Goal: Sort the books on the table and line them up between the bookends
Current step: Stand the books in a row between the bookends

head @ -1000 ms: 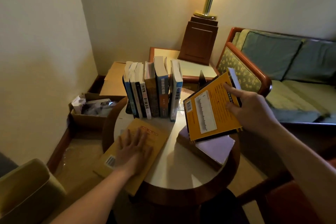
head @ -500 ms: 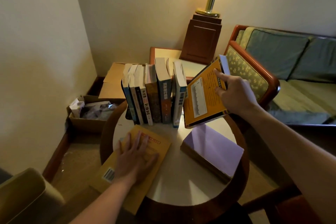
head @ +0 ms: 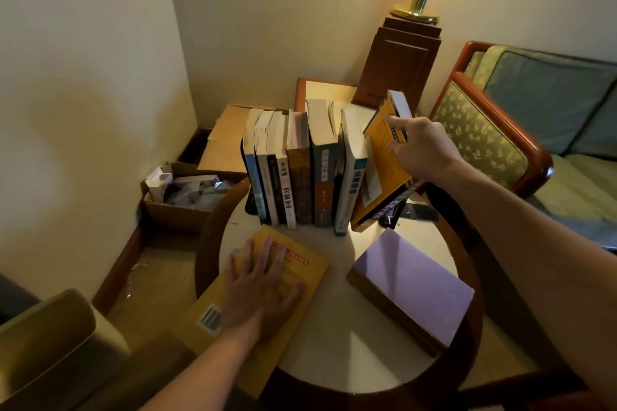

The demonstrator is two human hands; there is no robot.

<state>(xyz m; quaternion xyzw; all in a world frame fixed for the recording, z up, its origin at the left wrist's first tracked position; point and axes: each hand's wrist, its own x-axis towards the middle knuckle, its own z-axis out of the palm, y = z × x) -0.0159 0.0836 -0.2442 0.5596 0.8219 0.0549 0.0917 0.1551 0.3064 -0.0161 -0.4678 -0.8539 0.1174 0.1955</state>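
**Where this slot-in could go wrong**

My right hand is clamped on the upper end of the orange book, fingers curled over its edge and the forefinger laid along the cover. The book hangs tilted, its top leaning away to the right. Its lower corner is down by the foot of the white-and-blue book that ends the standing row of books. I cannot tell whether that corner touches the bench.

My first worry is the grip. I hold the book only near the top, so its weight could swing it or slide it out of my fingers.

The second is the row. Some of its books lean and fan at the top. If I push the orange one in sideways rather than down, I could shove them over towards the left.

The third is the dark piece behind the orange book, which I take for the right bookend. It is partly hidden and sits near the bench rim. A knock from the book's lower edge might slide it off.

My left hand lies flat, fingers spread, on the yellow book, whose near corner overhangs the rim. Lifting that hand carelessly might let it tip to the floor. The purple book lies flat, just in front of the gap.
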